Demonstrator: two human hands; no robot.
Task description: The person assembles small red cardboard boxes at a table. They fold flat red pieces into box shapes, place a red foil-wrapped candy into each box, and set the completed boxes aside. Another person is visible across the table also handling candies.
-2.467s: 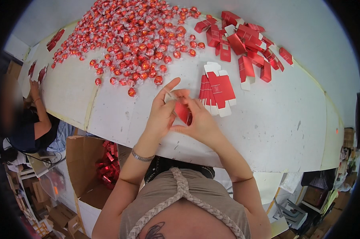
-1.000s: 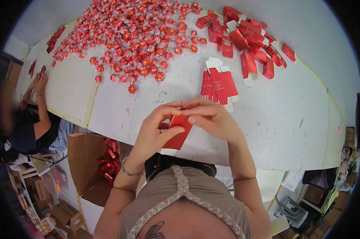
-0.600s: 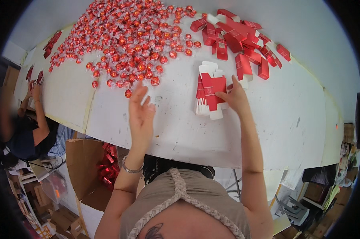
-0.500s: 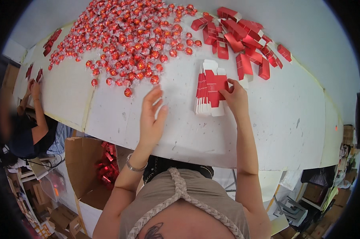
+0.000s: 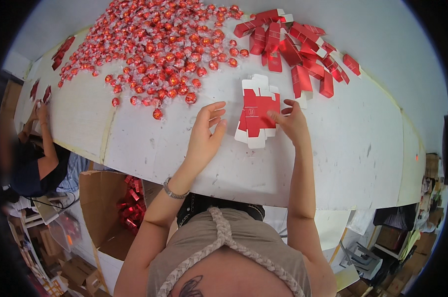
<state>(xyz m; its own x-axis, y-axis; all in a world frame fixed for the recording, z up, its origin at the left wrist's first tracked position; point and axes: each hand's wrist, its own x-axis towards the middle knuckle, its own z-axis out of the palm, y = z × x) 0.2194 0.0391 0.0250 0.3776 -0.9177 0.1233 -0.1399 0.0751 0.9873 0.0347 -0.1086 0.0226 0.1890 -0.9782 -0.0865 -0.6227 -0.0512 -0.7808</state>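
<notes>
A flat red-and-white folding carton lies uppermost over more flat cartons, most of which it hides. My right hand is at its right edge, with the thumb over the red face and the fingers curled beyond the edge. To the left, my left hand hovers above the table, fingers apart and holding nothing, a short gap from the carton. Beyond it spreads a big heap of red-wrapped candies in clear twisted wrappers. At the back right lies a pile of red boxes, folded into shape.
The white table curves toward its front edge. Below its left front stands an open cardboard box holding shiny red pieces. At the far left another person handles small red items at the table.
My left hand has moved right, toward the cartons. The top carton has shifted left and now covers most of the fanned stack, as my right thumb slid onto its face.
</notes>
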